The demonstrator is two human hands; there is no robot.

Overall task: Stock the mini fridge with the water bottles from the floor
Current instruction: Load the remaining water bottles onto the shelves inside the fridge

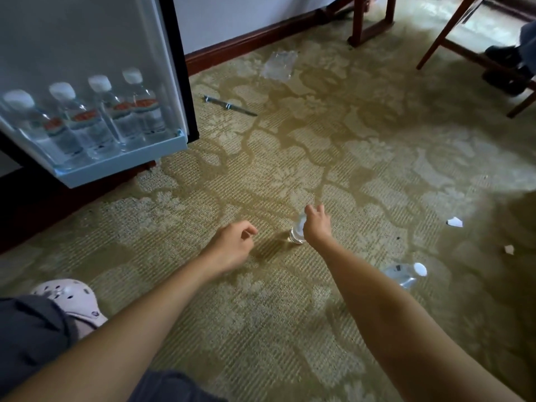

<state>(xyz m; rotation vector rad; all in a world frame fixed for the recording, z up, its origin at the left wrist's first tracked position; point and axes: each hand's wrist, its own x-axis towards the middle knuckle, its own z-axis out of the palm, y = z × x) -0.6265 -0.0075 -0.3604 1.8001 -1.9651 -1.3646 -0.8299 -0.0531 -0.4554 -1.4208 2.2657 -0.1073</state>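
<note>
My right hand [317,224] grips a clear water bottle [297,233] on the patterned carpet in the middle of the view; most of the bottle is hidden behind the hand. My left hand [233,245] hovers just left of it, fingers loosely curled, holding nothing. Another water bottle [404,274] with a white cap lies on its side to the lower right. The open mini fridge door [121,166] at upper left has several white-capped bottles [87,123] standing in its shelf.
A crumpled clear plastic wrap [278,65] lies near the wall. A dark pen-like stick [229,105] lies beside the fridge door. Paper scraps [454,221] sit at right. Wooden chair legs [452,36] stand at upper right. My shoe [72,297] is at lower left.
</note>
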